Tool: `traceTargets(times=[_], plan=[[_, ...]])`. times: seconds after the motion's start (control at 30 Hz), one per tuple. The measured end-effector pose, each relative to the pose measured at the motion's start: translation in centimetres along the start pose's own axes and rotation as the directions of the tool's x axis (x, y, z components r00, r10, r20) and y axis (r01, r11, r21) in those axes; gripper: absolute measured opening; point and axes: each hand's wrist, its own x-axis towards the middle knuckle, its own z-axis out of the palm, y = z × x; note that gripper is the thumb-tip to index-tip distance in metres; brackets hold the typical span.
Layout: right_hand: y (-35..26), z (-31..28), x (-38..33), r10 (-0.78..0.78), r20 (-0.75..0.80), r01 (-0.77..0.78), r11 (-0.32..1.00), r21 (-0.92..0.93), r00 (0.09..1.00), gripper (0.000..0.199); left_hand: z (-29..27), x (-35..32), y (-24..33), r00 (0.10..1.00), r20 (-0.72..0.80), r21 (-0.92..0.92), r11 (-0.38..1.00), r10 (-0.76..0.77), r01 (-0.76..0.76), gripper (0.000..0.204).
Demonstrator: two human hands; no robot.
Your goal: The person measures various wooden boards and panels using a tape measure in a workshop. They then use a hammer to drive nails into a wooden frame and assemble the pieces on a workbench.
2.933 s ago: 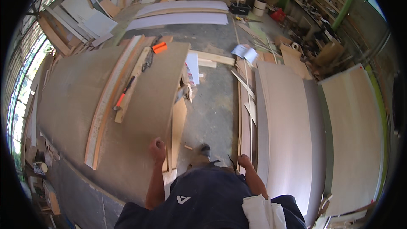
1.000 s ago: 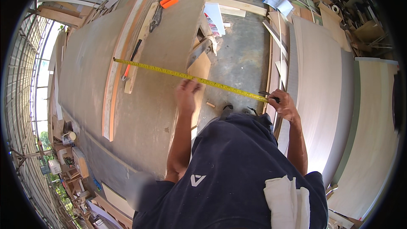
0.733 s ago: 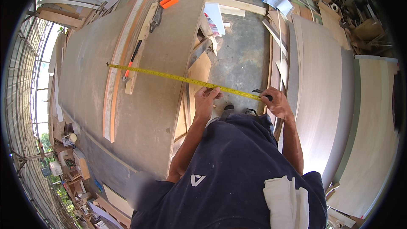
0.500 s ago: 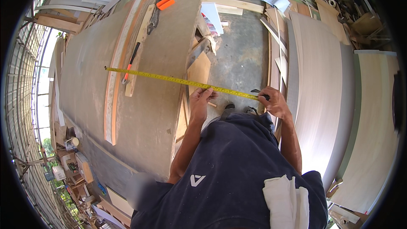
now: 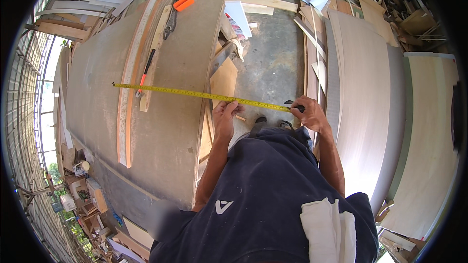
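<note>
Here in the head view the tape measure [image 5: 187, 92] is right across the middle, its yellow blade run out from right to left! The right hand [image 5: 312, 114] has the dark case [image 5: 298, 109] at the right end, fingers closed snugly round it. The left hand [image 5: 224, 117] is in too, thumb and fingers nipped together on the blade, with hardly any opening between them.

Out to the left the blade clears the right edge of the big brown worktop [image 5: 165, 141], passes over the near end of an orange-and-black tool [image 5: 146, 70] and crosses a long layered strip [image 5: 127, 102]. Its tip sits beyond that strip's left edge; whether it touches the worktop, I cannot tell.

Look at the room! Both hands are over the gap between worktop and panel stack [image 5: 363, 92], the left one just off the worktop's edge, the right one close to the stack's side. Grey floor [image 5: 268, 63] stretches away on the far side, with a pale plank [image 5: 263, 2] across its far end. Bare worktop opens up on the near side of the blade, while an orange block [image 5: 184, 2] lies well off at the far end.
</note>
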Motion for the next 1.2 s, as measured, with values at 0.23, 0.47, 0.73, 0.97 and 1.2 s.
traceTargets(times=[0.23,0.47,0.73,0.97,1.2], plan=[[-1.1,0.0,0.3,0.028,0.021,-0.028,1.000,0.012,0.999,0.018,0.7,-0.2,0.5,0.999,-0.024,0.029,0.999,0.021,-0.020,0.014],[-1.9,0.5,0.5,0.081,0.029,-0.081,0.997,-0.007,0.996,0.018,0.6,-0.1,0.3,1.000,-0.008,0.027,0.999,0.021,-0.021,0.015],[-1.6,1.0,1.0,0.105,0.027,-0.103,0.993,-0.058,0.994,0.025,0.4,0.0,0.2,1.000,-0.020,0.025,1.000,0.015,-0.015,0.015],[-2.5,1.3,1.2,0.156,-0.016,-0.156,0.983,-0.096,0.988,0.032,0.6,0.1,0.4,1.000,-0.011,0.030,0.999,0.024,-0.024,0.012],[-2.4,1.5,1.2,0.190,-0.005,-0.189,0.977,-0.102,0.982,0.032,0.3,0.3,0.2,1.000,0.010,0.033,0.999,0.022,-0.022,0.013]])
